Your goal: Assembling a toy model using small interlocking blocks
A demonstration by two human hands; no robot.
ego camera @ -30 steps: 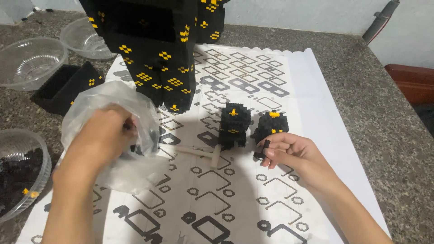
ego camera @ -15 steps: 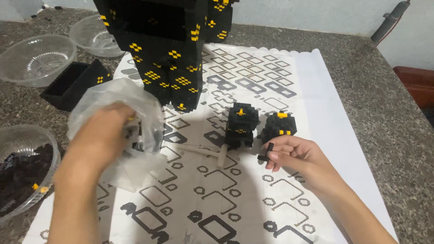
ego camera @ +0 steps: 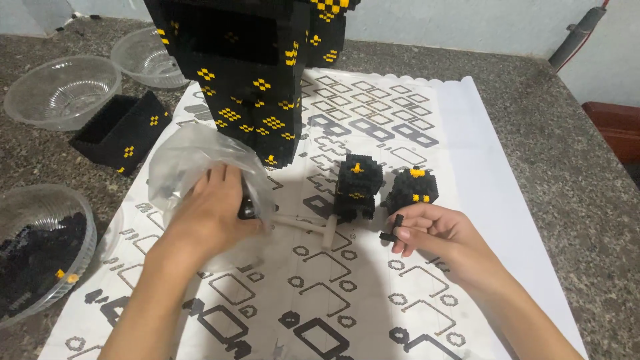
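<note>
Big black block tower with yellow diamonds (ego camera: pixel 247 73) stands at the top of my printed instruction sheet (ego camera: pixel 373 300). Open black block box (ego camera: pixel 120 130) lies left of it on the granite counter (ego camera: pixel 573 173). Two empty clear bowls (ego camera: pixel 60 90) beyond; a third bowl (ego camera: pixel 40 253) holds loose black bricks.

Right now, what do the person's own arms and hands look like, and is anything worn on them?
Both forearms are bare: no sleeves, gloves, watch or bracelet show. The left hand and the right hand carry no visible rings. Fingernails are short and unpainted.
</note>
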